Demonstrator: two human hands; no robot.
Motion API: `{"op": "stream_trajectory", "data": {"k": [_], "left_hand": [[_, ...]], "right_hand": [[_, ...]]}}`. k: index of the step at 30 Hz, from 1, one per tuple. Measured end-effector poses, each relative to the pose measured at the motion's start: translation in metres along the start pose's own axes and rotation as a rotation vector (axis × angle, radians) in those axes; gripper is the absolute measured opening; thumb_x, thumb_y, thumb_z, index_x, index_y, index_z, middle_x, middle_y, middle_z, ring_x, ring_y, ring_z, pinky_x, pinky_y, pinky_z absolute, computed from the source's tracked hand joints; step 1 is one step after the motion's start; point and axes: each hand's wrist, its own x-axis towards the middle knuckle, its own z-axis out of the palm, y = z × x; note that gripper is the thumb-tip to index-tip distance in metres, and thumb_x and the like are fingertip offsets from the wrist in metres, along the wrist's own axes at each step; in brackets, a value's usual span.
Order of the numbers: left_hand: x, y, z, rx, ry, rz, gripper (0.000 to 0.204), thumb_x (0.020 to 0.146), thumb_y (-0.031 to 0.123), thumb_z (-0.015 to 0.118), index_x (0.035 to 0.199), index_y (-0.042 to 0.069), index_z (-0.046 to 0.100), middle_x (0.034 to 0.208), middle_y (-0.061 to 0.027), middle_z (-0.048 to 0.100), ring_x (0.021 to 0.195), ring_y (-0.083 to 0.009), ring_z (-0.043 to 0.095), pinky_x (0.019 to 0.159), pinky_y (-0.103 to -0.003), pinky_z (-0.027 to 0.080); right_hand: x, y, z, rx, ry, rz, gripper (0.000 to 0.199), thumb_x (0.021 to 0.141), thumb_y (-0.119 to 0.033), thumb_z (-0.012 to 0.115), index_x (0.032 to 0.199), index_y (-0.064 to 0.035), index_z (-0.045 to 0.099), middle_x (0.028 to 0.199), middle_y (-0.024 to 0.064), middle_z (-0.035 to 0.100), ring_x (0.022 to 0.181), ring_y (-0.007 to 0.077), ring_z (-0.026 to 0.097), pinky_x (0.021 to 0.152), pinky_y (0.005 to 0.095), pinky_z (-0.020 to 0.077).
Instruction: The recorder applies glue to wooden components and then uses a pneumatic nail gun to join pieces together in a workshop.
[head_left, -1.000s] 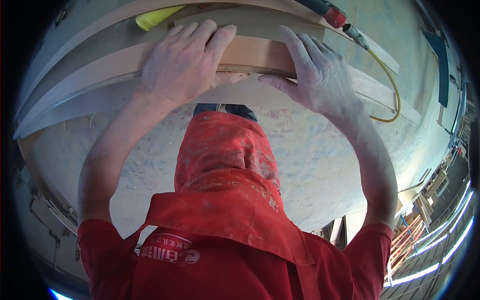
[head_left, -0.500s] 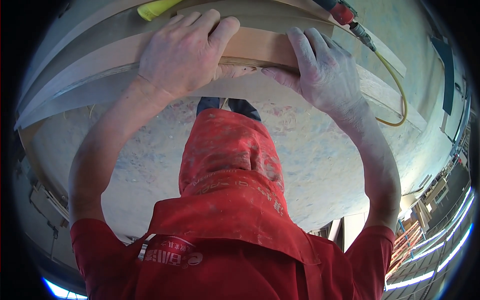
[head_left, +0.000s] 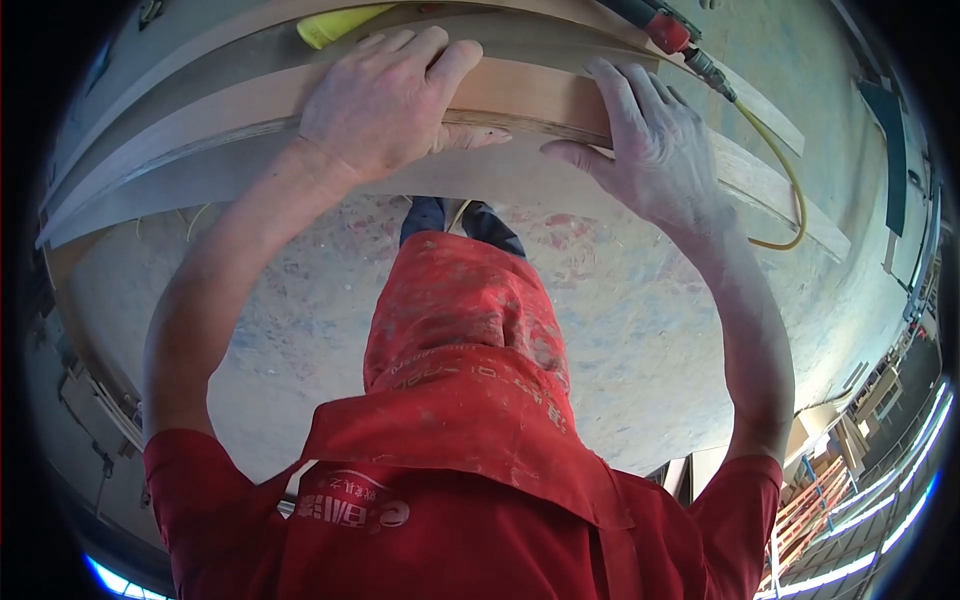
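Observation:
A long light-brown wooden board (head_left: 530, 92) runs crosswise in front of me, bent by the lens, its layered front edge toward my body. My left hand (head_left: 385, 105) is closed over it left of the middle, fingers across the top and thumb along the front edge. On the other side, my dust-whitened right hand (head_left: 660, 145) grips the same board, fingers over the top and thumb pointing inward at the edge. A short stretch of bare wood shows between the two hands. Both sets of fingertips are partly hidden.
Beyond the board lie a red and black air tool (head_left: 668, 32) with a yellow hose (head_left: 792, 175) and a yellow-green tube-like object (head_left: 340, 25). More long boards lie alongside. A red apron (head_left: 460, 310) hangs before me above the stained floor (head_left: 640, 340). Orange racking (head_left: 815, 505) stands lower right.
The gap between my thumbs has widened slightly, with the right thumb farther from the left. Both hands stay on the board. The whole view has shifted a little.

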Motion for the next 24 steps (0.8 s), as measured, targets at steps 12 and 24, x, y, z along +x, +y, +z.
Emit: {"op": "stream_trajectory", "data": {"k": [12,24], "left_hand": [[0.005,0.018,0.002,0.008,0.054,-0.083,0.065,0.070,0.061,0.078,0.102,0.010,0.057,0.091,-0.0070,0.060,0.088,-0.0263,0.065,0.078,-0.039,0.053],[0.003,0.017,0.005,-0.034,0.073,-0.094,0.061,0.067,0.062,0.078,0.093,0.011,0.056,0.087,-0.0048,0.060,0.084,-0.0247,0.066,0.076,-0.039,0.053]], "right_hand": [[-0.002,-0.006,0.000,0.021,-0.054,0.076,0.069,0.081,-0.049,0.078,0.127,-0.0025,0.054,0.101,0.0157,0.063,0.086,0.0355,0.065,0.075,0.0448,0.0531],[0.001,-0.010,-0.004,0.077,-0.086,0.125,0.065,0.080,-0.048,0.079,0.122,-0.0031,0.058,0.094,0.0145,0.062,0.081,0.0345,0.063,0.072,0.0440,0.0521]]}}
